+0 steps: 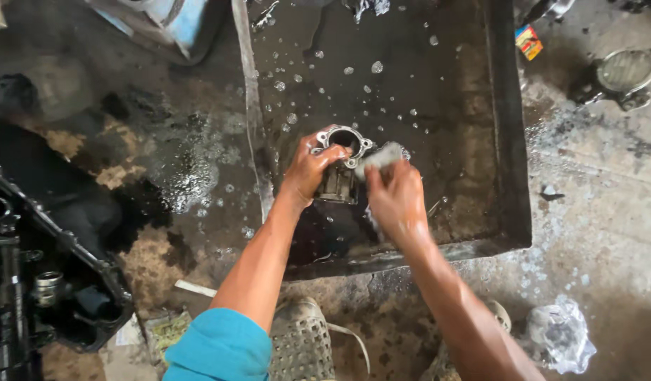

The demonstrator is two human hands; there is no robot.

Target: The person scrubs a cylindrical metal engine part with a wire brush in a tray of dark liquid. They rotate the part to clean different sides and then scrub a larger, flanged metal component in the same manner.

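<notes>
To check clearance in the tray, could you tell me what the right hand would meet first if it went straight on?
Probably the metal cylinder part held by the left hand; the right hand already presses a pale pad against its rim.

Cylinder (342, 166) lower body hidden by left hand (308, 171). Rag (380, 158) blurred beside it, mostly under right hand (396, 201). Engine (36, 268), far left of cylinder, cut off by frame edge.

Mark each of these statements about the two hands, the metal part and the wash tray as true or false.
1. The left hand grips a metal cylinder part. True.
2. The right hand is empty. False: it presses a pale rag or sponge against the part.
3. The hands work over a dark tray holding wet, bubbly liquid. True.
4. The part lies on the ground outside the tray. False: it is held over the tray.
</notes>
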